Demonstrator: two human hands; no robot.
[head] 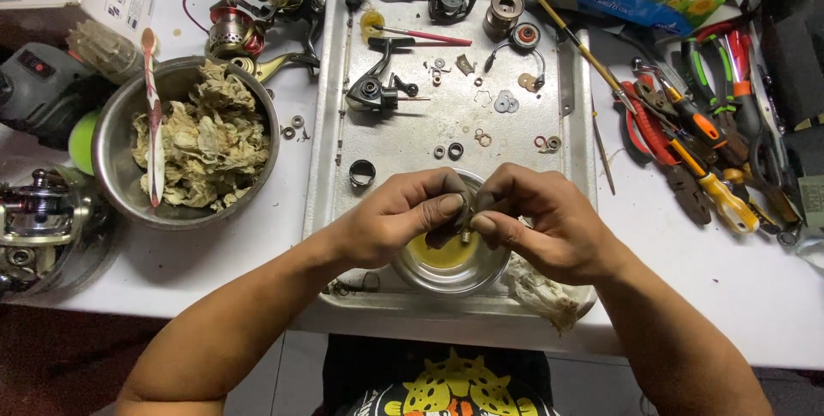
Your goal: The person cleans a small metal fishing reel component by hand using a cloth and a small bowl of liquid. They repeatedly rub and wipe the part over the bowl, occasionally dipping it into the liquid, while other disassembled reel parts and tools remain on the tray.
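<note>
At the far left edge of the white table (755, 296) sits a metal fishing reel (39, 218) in a round dish, with a grey device behind it. Next comes a steel bowl (116, 184) heaped with crumpled, stained paper wads (202, 145), a long spoon-like stick (153, 115) laid across its rim. Behind the bowl lie two spinning reels (257, 12), one with a red spool. A metal tray (330, 184) fills the middle, holding a stripped black reel body (373, 90), a handle and rotor at the back, and scattered washers, rings and small bearings (446, 151). At the tray's near end stands a small steel cup (446, 266) of yellowish oil. Directly above that cup the left hand (390, 223) and the right hand (541, 223) meet, fingertips of both pinched on one small metal part (466, 214), held upright between thumbs and forefingers. A soiled rag (541, 291) lies just right of the cup, under the right wrist. A thin brush handle (584, 47) slants across the tray's right rim. Farther right, pliers and screwdrivers (704, 150) with red, orange and green grips lie in a pile
</note>
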